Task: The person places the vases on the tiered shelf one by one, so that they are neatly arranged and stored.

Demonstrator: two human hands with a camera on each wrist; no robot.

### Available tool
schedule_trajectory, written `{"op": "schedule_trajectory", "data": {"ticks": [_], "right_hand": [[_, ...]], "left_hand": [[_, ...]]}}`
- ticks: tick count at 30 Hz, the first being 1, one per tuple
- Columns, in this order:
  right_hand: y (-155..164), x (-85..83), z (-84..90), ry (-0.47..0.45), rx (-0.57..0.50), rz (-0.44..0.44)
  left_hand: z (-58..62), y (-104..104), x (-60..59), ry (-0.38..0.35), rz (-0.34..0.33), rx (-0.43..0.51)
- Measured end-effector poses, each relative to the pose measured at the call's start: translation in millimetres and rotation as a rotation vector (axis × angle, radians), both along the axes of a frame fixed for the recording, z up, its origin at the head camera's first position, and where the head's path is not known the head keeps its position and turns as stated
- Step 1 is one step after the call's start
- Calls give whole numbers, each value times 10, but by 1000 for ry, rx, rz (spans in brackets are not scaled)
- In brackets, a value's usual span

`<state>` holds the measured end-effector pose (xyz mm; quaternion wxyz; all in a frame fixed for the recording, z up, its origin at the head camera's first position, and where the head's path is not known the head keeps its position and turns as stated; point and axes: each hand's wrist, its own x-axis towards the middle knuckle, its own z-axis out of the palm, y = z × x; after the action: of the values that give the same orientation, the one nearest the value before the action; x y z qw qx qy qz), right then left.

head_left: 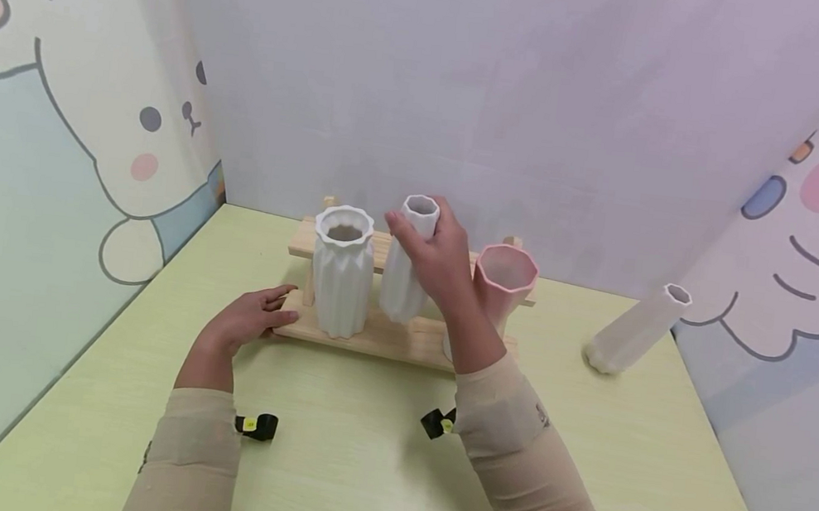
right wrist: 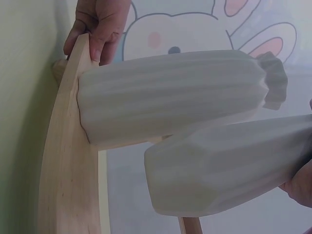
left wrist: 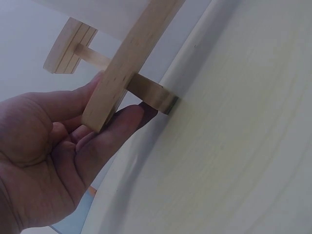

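Slim white vase (head_left: 409,264) is in the right hand (head_left: 439,263), fingers curled round its neck & upper body. Its base is just above the lower board of the wooden rack (head_left: 378,337); in the right wrist view it hangs clear of the board, a bit tilted. Its mouth is open at the top; I cannot see anything inside.

Left hand (head_left: 247,320) grips the left end of the rack: thumb on top, fingers under the board edge, as the left wrist view shows.

On the rack, left of the held vase, stands a wide ribbed white vase (head_left: 341,277), upright, just beside it. Inside looks dark; contents not visible. On the right, partly behind the right wrist, is a pink vase (head_left: 506,278), its mouth empty as far as can be seen.

Another slim white vase (head_left: 634,329) stands on the green table (head_left: 326,480) well apart at the right, near the wall.

No brand or readable text on vases or rack. Small black clips w/ yellow tags (head_left: 257,425) are at both wrists; the print is too small to read.
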<state>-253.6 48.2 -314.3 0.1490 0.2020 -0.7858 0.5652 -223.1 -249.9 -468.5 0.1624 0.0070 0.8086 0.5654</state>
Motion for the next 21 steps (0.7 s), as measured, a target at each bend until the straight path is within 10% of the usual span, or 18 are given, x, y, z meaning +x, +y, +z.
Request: {"op": "schedule_trajectory", "data": {"ticks": [21], "right_hand": [[-54,-71,121,9,-13,3]], "left_hand": [[11,8,13,-2,6,-9]]}}
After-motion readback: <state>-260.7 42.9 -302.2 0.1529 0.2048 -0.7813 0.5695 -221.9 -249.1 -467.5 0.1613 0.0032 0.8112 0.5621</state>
